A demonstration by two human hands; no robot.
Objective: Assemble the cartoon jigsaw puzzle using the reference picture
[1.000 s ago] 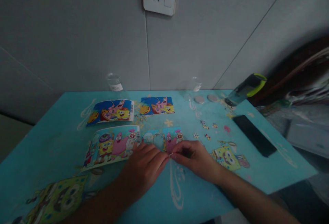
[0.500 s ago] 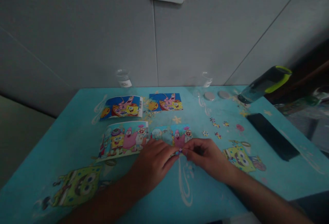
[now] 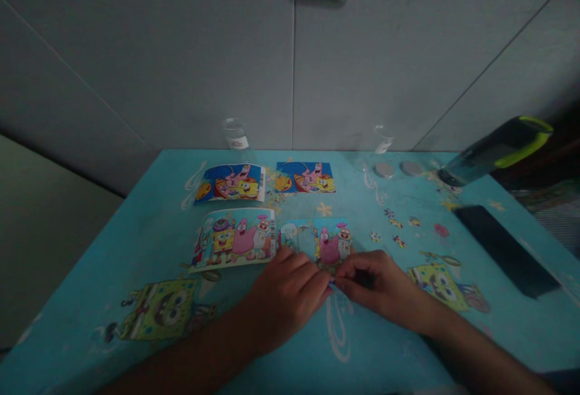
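Near the front middle of the table, my left hand (image 3: 292, 289) and my right hand (image 3: 385, 286) meet at the fingertips. Both are closed in a pinch at a small purplish puzzle piece (image 3: 332, 283), mostly hidden by the fingers. Just beyond them lies a partly assembled jigsaw puzzle (image 3: 332, 250) with a gap left of its pink starfish; its lower left is covered by my left hand. Left of it is a slightly curled picture sheet (image 3: 244, 244) with the same characters. Several loose puzzle pieces (image 3: 399, 241) lie to the right.
Behind are an assembled blue puzzle (image 3: 306, 177) and its matching picture sheet (image 3: 231, 183). Clear jars (image 3: 236, 141) stand by the wall, with two round lids (image 3: 384, 170) nearby. At the right are a dark phone-like slab (image 3: 505, 250) and a bottle (image 3: 480, 153).
The view has shifted, so the table appears further right. My joined fingertips have come slightly nearer to me, away from the lower puzzle, uncovering more of its bottom edge.
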